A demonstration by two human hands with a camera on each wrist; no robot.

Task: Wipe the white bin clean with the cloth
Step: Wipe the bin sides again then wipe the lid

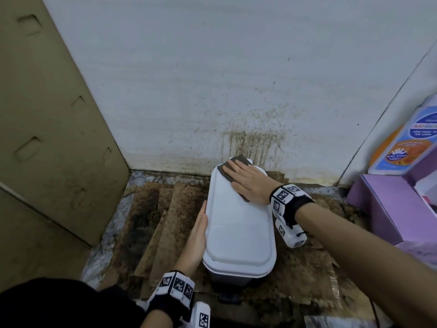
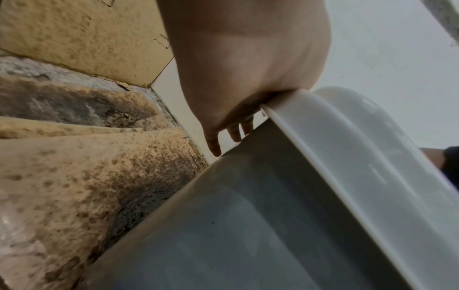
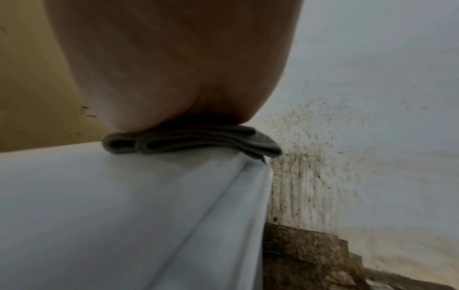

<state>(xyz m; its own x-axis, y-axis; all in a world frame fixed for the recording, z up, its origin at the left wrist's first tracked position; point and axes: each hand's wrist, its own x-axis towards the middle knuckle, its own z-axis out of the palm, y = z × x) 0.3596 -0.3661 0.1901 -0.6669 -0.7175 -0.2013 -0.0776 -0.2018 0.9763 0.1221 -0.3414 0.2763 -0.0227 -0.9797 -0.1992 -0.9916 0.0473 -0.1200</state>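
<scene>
Right hand (image 1: 248, 183), fingers flat, presses the cloth (image 1: 236, 162) onto the white bin (image 1: 238, 233) lid. Left hand (image 1: 197, 237), fingers straight, braces the side. Sweep with even pressure toward the near rim.

Right hand (image 1: 248, 183) lay flat, palm down, fingers (image 1: 233, 168) straight and close together, pressed onto the cloth (image 1: 238, 162) beneath the fingertips. Right forearm stretched out long behind it, wrist strapped with a marker band. Left hand (image 1: 197, 240) stood on edge, fingers (image 2: 214, 145) straight and relaxed, palm leaning against the white bin (image 1: 238, 223) just beside them. Left wrist bent, also wearing a marker band.
</scene>
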